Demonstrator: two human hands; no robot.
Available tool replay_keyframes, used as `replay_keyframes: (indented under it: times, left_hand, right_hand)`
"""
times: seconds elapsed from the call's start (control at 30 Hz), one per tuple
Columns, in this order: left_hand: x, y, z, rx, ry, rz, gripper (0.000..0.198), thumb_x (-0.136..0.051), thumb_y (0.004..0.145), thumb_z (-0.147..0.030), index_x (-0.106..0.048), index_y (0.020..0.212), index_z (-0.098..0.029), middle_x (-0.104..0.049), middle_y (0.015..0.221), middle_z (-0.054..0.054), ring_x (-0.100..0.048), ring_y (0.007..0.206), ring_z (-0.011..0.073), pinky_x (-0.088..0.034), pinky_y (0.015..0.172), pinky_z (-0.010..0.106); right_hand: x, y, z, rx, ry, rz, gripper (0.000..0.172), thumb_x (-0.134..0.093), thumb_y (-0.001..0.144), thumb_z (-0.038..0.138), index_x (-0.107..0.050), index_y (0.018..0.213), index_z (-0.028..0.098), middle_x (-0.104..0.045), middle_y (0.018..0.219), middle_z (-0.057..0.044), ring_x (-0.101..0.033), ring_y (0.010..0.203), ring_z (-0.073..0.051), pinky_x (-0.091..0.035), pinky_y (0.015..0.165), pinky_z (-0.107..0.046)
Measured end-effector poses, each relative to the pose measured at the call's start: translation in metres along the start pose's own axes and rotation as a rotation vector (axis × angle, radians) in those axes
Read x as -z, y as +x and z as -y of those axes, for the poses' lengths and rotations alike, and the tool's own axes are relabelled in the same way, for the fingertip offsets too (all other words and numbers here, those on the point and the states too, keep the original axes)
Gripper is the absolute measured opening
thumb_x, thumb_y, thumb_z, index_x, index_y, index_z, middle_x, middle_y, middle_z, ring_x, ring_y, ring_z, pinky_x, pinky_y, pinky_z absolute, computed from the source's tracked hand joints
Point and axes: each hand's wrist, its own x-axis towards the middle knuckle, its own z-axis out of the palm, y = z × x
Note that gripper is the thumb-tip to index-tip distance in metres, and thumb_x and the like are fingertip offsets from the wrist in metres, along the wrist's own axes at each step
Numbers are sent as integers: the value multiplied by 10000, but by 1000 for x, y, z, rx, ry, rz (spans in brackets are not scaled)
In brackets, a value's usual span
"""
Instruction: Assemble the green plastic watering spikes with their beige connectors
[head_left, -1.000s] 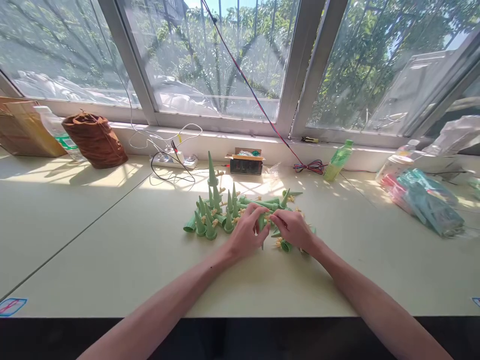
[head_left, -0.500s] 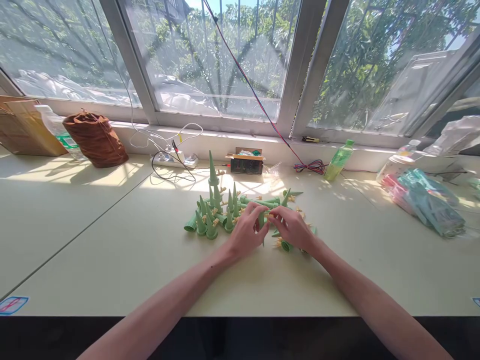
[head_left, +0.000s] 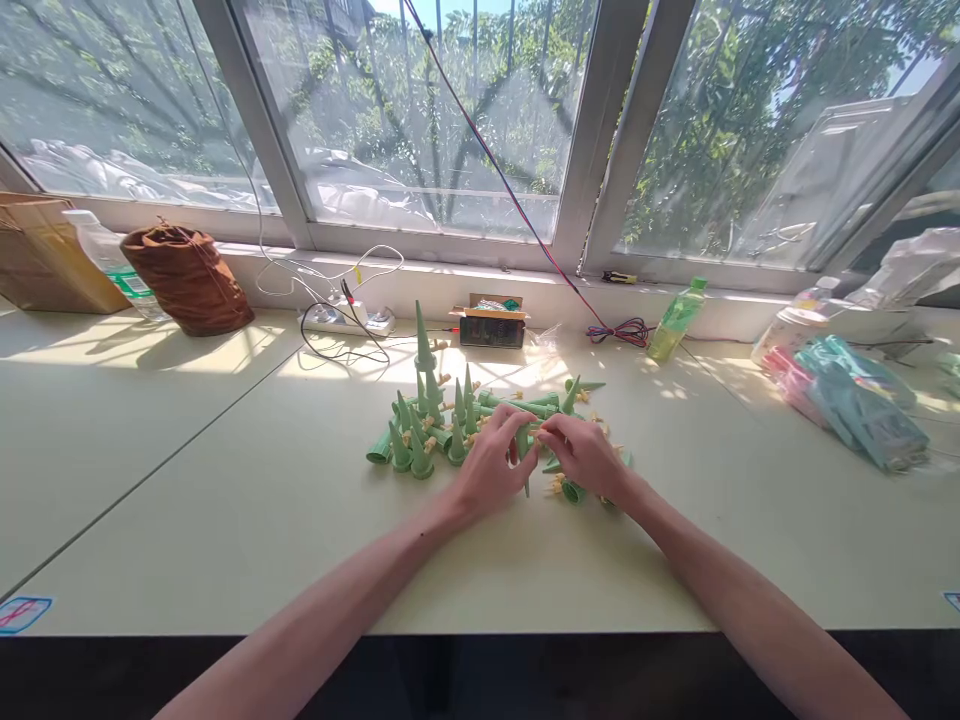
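My left hand [head_left: 496, 452] is closed around a green plastic watering spike [head_left: 523, 446], whose pointed tip aims down at the table. At the side of this spike, the fingertips of my right hand [head_left: 582, 452] pinch a small yellowish valve [head_left: 537, 433]; the fingers partly hide it. Left of my hands stand several green spikes [head_left: 421, 455] with yellowish valves, some upright and some lying down. Under and beside my right hand lie more spikes [head_left: 573, 491] and loose yellowish pieces [head_left: 555, 486].
Behind the spikes stands a small box with a dark front [head_left: 491, 330]. A power strip [head_left: 319, 318] with cables lies to its left. A green bottle [head_left: 676, 320] and plastic bags [head_left: 862, 400] are on the right, a brown pouch [head_left: 187, 280] on the left.
My hands hold almost the same pose at the spike. The view has shifted very slightly; otherwise the things on the table look unmoved.
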Motion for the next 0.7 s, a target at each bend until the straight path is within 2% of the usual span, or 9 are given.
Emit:
replay_keyframes:
  times: [0.7]
  left_hand:
    - [0,0,1,-14,12,9,252,-599,883,-198,-560,1132,-220,-557,1052,35,-531,559,54,-484,531,221]
  right_hand:
    - [2,0,2,0,-7,25,312,-441,1025,339,-595,798,191,-543,619,9,-430,537,-120,-337,546,-239]
